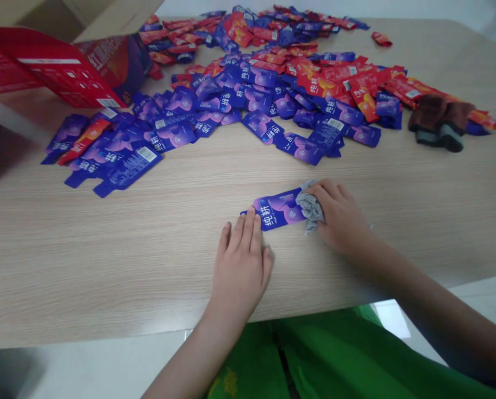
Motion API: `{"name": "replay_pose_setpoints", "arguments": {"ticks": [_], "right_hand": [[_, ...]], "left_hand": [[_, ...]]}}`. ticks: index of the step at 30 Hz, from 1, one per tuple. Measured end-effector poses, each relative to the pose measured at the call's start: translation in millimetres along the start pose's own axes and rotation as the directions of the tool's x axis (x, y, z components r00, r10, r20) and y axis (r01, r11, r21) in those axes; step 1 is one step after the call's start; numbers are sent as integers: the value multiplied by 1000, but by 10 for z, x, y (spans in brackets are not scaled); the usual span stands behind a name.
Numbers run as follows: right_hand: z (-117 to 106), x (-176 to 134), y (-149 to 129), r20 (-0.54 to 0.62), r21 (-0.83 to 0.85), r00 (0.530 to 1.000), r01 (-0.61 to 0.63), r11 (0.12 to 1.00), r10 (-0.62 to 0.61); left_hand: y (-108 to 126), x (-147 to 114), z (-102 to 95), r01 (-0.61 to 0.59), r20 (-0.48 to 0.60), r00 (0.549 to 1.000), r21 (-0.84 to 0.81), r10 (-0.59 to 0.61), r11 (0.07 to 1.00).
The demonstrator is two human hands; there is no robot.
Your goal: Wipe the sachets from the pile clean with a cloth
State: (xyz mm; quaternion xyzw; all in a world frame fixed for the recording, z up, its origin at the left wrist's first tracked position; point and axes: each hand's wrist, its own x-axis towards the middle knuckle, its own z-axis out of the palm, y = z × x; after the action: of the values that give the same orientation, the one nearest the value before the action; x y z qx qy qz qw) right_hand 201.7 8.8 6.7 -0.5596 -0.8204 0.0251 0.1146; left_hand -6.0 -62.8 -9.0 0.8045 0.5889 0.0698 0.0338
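Left of the left hand, bare table gives passage; farther ahead, heaped packets block, with brown things ahead-right of the right hand.

L hand is laid palm down w/ fingers extd., thumb held apart; R hand is curled in grip; forearms are angled inwd.

Flat purple packet on table; crumpled grey cloth at its right end
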Motion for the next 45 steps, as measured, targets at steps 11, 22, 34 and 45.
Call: {"name": "replay_pose_setpoints", "arguments": {"ticks": [11,22,34,45], "right_hand": [[226,274,-362,-2,-53,982,190,980,-190],[155,674,-134,-172,45,958,242,969,-231],[103,504,254,-51,42,996,78,996,-76],[205,685,-296,75,-30,931,360,932,-357]], "left_hand": [[-47,37,-38,-61,36,998,45,59,997],[-200,428,-44,-188,84,980,105,179,977],[-198,437,-72,-191,123,975,63,183,980],[-181,435,-81,-190,138,974,77,178,979]]}}
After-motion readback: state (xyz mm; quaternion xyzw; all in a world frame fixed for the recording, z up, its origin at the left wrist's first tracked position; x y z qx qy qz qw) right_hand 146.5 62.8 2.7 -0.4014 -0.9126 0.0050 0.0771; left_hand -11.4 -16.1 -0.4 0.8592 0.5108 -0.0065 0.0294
